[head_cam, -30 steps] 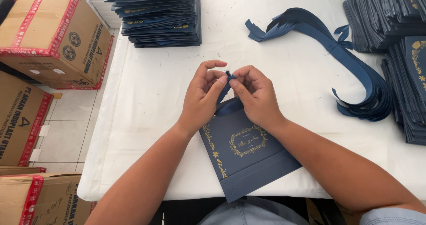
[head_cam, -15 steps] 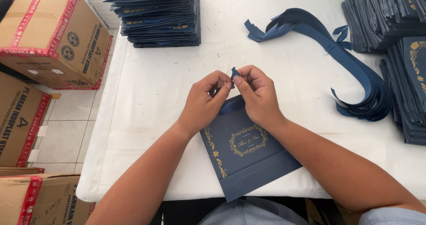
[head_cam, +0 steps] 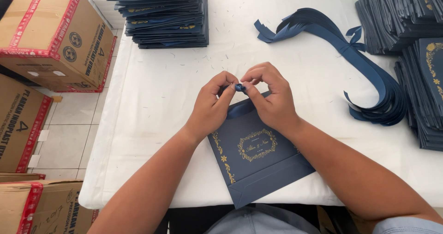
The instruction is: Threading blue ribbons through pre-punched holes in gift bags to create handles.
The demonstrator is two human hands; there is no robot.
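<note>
A flat navy paper bag (head_cam: 258, 158) with a gold ornamental frame lies on the white table (head_cam: 152, 105) in front of me. My left hand (head_cam: 213, 105) and my right hand (head_cam: 270, 98) meet above its top edge. Both pinch a small end of navy ribbon (head_cam: 239, 87) between thumbs and fingertips. The ribbon runs down to the bag's top and is mostly hidden by my fingers.
A bundle of long navy ribbons (head_cam: 364, 63) curves across the right of the table. Stacks of navy bags stand at the back left (head_cam: 166, 15) and along the right edge (head_cam: 415, 45). Cardboard boxes (head_cam: 50, 35) with red tape sit on the floor at left.
The ribbon end has been drawn up into a small tight knot between my fingertips. Both hands stay over the bag's top edge.
</note>
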